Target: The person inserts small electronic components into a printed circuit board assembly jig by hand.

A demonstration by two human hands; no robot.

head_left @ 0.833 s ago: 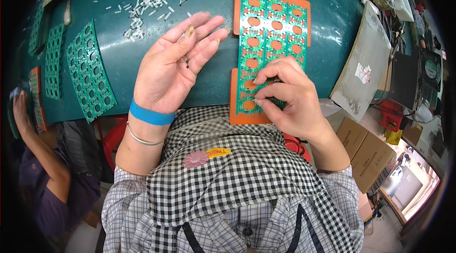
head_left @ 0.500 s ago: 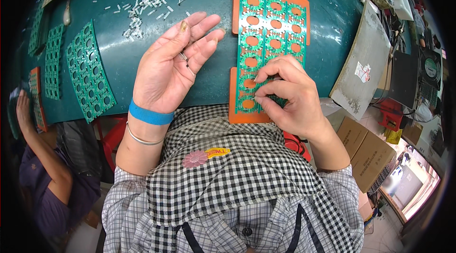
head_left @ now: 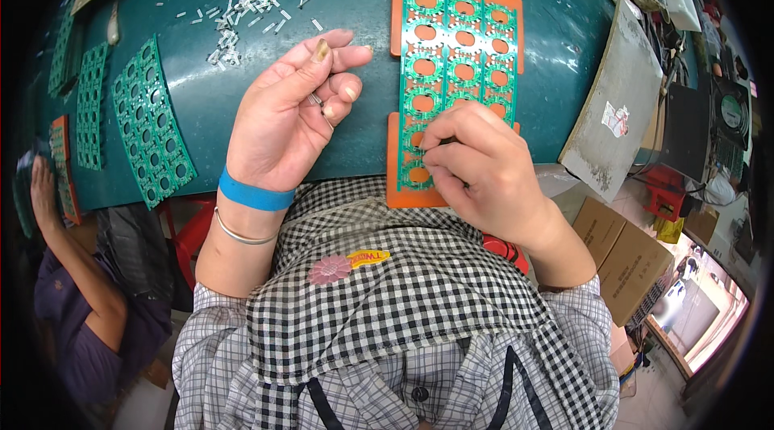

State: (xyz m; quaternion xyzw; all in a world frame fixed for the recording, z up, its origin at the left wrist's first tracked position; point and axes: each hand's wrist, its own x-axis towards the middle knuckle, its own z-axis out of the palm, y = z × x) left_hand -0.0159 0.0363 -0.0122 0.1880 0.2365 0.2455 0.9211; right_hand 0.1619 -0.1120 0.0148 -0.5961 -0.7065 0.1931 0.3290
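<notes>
A green circuit board panel [head_left: 443, 51] with rows of oval cut-outs lies on an orange backing [head_left: 398, 18], right of centre. Over its lower part my right hand [head_left: 493, 172] is closed in a pinch, thumb and index fingertips close to the panel's left column. Whatever sits in that pinch is too small to make out. To the left, my left hand [head_left: 282, 119] is held palm up above the table, fingers curled, with a few small pale strip-like parts [head_left: 315, 98] between them. Beyond it, many similar small parts [head_left: 230, 2] lie in a loose heap.
More green circuit panels [head_left: 153, 123] lie at the left. A co-worker's arm [head_left: 76, 265] rests at the far left table edge. On the right, a worn grey board [head_left: 609, 99] leans near the table edge, with cardboard boxes [head_left: 617, 260] below.
My right hand has shifted slightly left over the panel, and its fingers have drawn closer together. The fingers of my left hand have curled in more around the small parts.
</notes>
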